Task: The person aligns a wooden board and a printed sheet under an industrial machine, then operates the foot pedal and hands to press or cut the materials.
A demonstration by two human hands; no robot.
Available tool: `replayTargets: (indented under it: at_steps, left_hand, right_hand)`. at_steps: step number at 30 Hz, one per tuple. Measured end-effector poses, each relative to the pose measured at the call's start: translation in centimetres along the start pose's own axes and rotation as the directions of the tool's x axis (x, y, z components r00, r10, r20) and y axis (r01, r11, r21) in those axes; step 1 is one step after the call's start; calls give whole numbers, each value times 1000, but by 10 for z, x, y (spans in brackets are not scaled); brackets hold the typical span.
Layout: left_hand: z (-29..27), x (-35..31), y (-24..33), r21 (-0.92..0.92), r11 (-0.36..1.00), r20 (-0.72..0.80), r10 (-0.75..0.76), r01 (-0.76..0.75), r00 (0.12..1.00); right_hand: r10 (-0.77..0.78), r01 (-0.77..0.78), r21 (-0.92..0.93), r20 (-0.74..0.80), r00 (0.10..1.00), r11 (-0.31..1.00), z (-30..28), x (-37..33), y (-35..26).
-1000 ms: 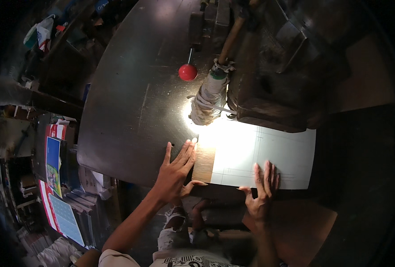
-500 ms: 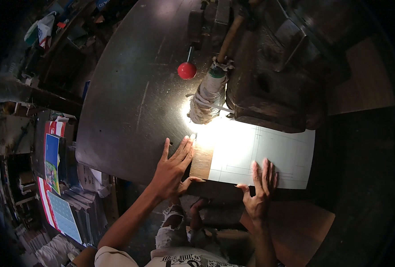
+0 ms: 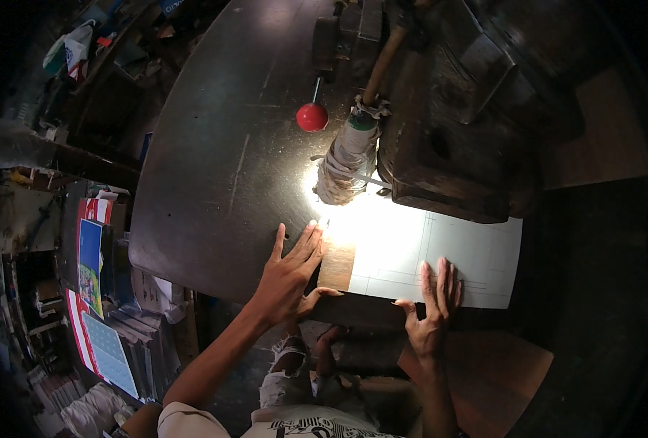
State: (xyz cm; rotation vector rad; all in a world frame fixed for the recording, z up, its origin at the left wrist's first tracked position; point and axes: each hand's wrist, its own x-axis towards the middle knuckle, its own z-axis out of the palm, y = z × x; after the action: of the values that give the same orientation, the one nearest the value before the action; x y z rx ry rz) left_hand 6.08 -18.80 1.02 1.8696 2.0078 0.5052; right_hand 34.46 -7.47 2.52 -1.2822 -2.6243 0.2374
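A wooden board [image 3: 336, 267] with a white sheet [image 3: 477, 252] over most of it lies flat on the dark metal machine table [image 3: 200, 190]. Thin pencil-like lines are drawn on the sheet. My left hand [image 3: 292, 271] presses along the board's left edge, fingers stretched and thumb at its near edge. On the right part of the sheet rests my right hand [image 3: 432, 310], its fingers extended and the thumb near the front edge. A wrapped lamp [image 3: 347, 160] shines brightly onto the board's far left corner; the glare hides the detail there.
Beyond the board stands a heavy dark machine head [image 3: 448, 168], covering the sheet's far edge. A red ball knob [image 3: 311, 117] sticks out left of the lamp. Brown boards [image 3: 485, 376] lie lower right. Calendars [image 3: 111, 354] and stacked sheets stand at the left.
The whole view has shifted slightly to the right. Both hands and the board keep their places relative to each other.
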Motion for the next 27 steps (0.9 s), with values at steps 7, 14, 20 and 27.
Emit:
replayTargets:
  at_steps: [7,14,20,27]
  left_hand:
    - [-17,2,4,2,1000,-27,3,-3,1000]
    - [-22,2,4,3,1000,-52,19,-19,998]
    - [-28,2,4,26,1000,-50,8,-7,999]
    - [-32,3,3,12,1000,-60,28,-27,998]
  right_hand:
    - [-10,10,-23,-15,1000,1000,-14,8,-7]
    - [-37,35,-62,-45,998,997,-22,14,-12]
    - [-26,25,-50,-34,999,998,-23,15,-12]
    - [-48,45,-55,-53,997,997,-26,20,-12]
